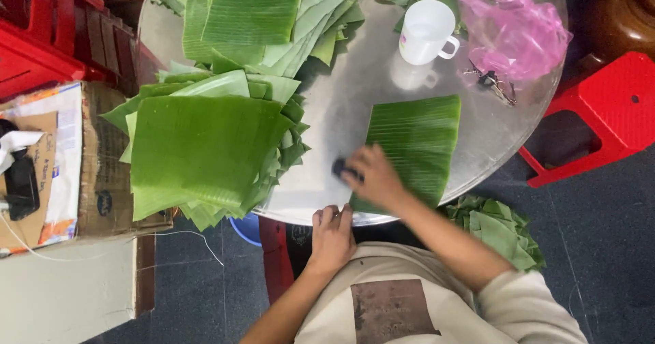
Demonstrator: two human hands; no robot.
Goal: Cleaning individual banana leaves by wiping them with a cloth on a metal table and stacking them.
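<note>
A rectangular banana leaf piece (417,143) lies flat on the round metal table (341,105), near its front edge. My right hand (372,177) rests on the leaf's lower left corner, closed around a small dark object (340,168) that looks like a cloth or sponge. My left hand (332,235) grips the table's front edge beside the leaf's near corner, fingers curled over the rim. A thick stack of cut banana leaves (205,150) sits to the left of my hands.
More leaves (259,17) are piled at the table's far side. A white mug (426,32) and pink plastic bag (512,30) stand far right. Red stools (607,112) flank the table, and a cardboard box (61,160) sits left. Leaf pieces (501,228) lie on the floor.
</note>
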